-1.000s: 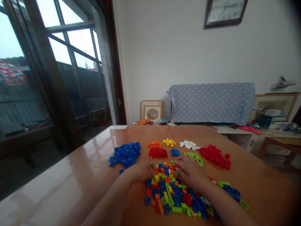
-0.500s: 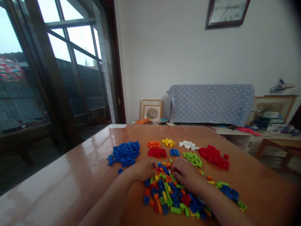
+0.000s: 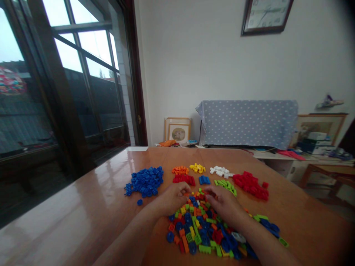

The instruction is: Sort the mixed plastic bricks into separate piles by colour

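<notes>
A heap of mixed toy building bricks [image 3: 198, 225] lies on the table in front of me, in red, orange, yellow, green and blue. My left hand [image 3: 177, 195] is at the heap's far left edge, its fingers curled inward; what they hold, if anything, I cannot make out. Across from it, my right hand [image 3: 222, 203] hovers at the far right part of the heap, fingers bent with a gap between thumb and forefinger. Just beyond the hands are a row of red bricks [image 3: 183, 180], several light blue bricks [image 3: 204, 180] and a group of lime green bricks [image 3: 226, 186].
On the brown table [image 3: 91, 210] there are also sorted piles: blue pieces [image 3: 146, 181], orange bricks [image 3: 180, 170], yellow bricks [image 3: 197, 168], white bricks [image 3: 220, 171] and red bricks [image 3: 251, 184]. One round blue piece [image 3: 139, 202] sits apart at the left.
My left hand has shifted slightly up and its fingers have turned. The right hand's thumb and forefinger show a wider gap. The view has moved a little.
</notes>
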`<control>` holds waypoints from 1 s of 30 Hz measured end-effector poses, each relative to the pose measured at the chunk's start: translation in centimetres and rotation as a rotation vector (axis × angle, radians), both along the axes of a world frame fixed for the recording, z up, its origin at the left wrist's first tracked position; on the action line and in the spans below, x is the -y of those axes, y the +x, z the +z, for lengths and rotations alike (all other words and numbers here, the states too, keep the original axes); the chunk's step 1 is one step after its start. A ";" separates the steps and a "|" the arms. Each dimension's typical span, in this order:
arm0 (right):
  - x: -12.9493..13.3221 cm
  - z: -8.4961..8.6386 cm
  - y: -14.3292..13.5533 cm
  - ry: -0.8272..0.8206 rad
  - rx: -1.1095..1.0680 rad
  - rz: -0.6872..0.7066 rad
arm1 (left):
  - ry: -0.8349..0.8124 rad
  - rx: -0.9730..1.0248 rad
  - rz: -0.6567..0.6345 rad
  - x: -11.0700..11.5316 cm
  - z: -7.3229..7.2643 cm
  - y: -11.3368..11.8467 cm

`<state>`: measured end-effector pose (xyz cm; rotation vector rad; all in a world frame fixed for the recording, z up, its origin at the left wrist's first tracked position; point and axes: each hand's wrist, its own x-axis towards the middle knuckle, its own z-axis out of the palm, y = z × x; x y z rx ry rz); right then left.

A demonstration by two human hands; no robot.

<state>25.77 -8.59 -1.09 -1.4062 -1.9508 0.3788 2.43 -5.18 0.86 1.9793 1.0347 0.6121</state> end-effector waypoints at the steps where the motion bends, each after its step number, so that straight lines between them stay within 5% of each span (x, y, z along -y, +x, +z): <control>1: 0.1 0.1 -0.1 -0.032 -0.101 0.004 | -0.010 0.033 -0.011 0.3 0.1 0.4; 6: 0.5 0.5 -0.8 -0.287 -0.507 0.070 | -0.014 0.177 -0.071 1.6 0.2 2.4; 12: 0.6 0.5 -1.6 -0.373 -0.556 0.066 | -0.062 0.284 -0.100 1.9 -0.4 3.7; 20: 0.0 -0.7 -1.7 -0.327 -0.567 0.072 | -0.106 0.302 -0.093 2.4 0.3 3.9; 30: 0.8 -0.3 -2.1 -0.143 -0.389 -0.003 | -0.130 0.295 0.023 2.1 -1.3 4.5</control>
